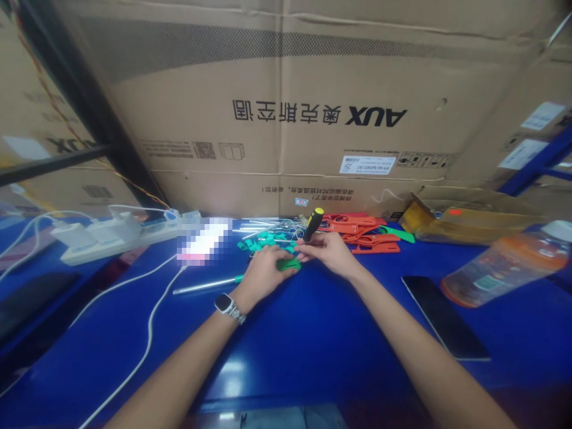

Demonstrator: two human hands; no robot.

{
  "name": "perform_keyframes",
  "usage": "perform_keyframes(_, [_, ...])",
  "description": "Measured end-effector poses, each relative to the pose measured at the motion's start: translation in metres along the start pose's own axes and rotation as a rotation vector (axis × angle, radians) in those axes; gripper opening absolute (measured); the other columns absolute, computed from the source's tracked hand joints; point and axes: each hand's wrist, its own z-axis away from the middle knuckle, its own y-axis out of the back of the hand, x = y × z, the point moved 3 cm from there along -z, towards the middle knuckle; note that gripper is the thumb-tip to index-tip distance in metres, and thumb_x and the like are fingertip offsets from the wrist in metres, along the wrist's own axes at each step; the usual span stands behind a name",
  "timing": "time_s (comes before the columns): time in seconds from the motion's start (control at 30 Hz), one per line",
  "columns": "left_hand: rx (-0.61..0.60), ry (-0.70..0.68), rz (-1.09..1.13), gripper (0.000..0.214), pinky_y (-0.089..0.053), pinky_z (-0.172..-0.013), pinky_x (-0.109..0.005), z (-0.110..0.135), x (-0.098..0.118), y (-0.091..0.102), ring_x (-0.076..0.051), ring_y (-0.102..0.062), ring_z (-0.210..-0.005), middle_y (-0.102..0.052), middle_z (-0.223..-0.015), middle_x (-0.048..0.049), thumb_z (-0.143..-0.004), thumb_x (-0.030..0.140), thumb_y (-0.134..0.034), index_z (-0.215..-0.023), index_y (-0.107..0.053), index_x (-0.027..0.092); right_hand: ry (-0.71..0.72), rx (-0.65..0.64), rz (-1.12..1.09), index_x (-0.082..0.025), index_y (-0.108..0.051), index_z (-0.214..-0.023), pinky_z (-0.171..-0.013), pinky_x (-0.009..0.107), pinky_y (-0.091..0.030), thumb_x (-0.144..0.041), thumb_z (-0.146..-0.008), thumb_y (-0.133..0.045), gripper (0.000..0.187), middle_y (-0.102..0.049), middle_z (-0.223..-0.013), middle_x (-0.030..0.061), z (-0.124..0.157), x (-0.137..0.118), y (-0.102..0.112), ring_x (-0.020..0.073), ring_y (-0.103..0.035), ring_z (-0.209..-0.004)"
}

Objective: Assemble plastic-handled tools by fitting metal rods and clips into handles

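My left hand (263,273), with a watch on its wrist, is closed on a small green plastic part (288,264) and presses it onto the blue table (313,333). My right hand (328,250) grips a screwdriver (313,224) with a black and yellow handle, held upright over the green part. Both hands touch at the part. The screwdriver's tip is hidden behind my fingers. More green parts (263,241) lie just behind my left hand, and a pile of orange plastic parts (361,232) lies behind my right hand.
A second screwdriver (205,286) lies left of my hand. A dark phone (444,316) and a tipped orange bottle (504,262) lie at the right. A white power strip (111,235) with cables sits at the left. Large cardboard boxes (286,107) wall off the back.
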Motion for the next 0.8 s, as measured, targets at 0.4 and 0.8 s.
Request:
perform_keyframes(0.4, [-0.02,0.029,-0.027,0.025,-0.046,-0.084,-0.041,-0.001,0.001,0.0,-0.028,-0.061,-0.095,-0.07,-0.098,-0.0063,-0.081,0.039,-0.074,-0.104,-0.076,0.028,0.167,0.222,0.087,-0.022,-0.051,-0.062,-0.047,0.034,-0.056,-0.05,-0.06,-0.087,0.046,-0.062,-0.052,-0.0014,-0.005,0.013,-0.011,0.02,-0.064,-0.046])
perform_keyframes(0.8, [-0.04,0.034,-0.047,0.026,-0.045,-0.085,-0.042,0.001,0.003,0.002,-0.029,-0.06,-0.098,-0.069,-0.1,-0.005,-0.083,0.04,-0.072,-0.107,-0.075,0.029,0.092,0.009,0.106,-0.013,-0.072,-0.085,-0.039,0.023,-0.051,-0.05,-0.07,-0.079,0.04,-0.072,-0.073,0.006,0.0,-0.003,-0.006,0.0168,-0.067,-0.06])
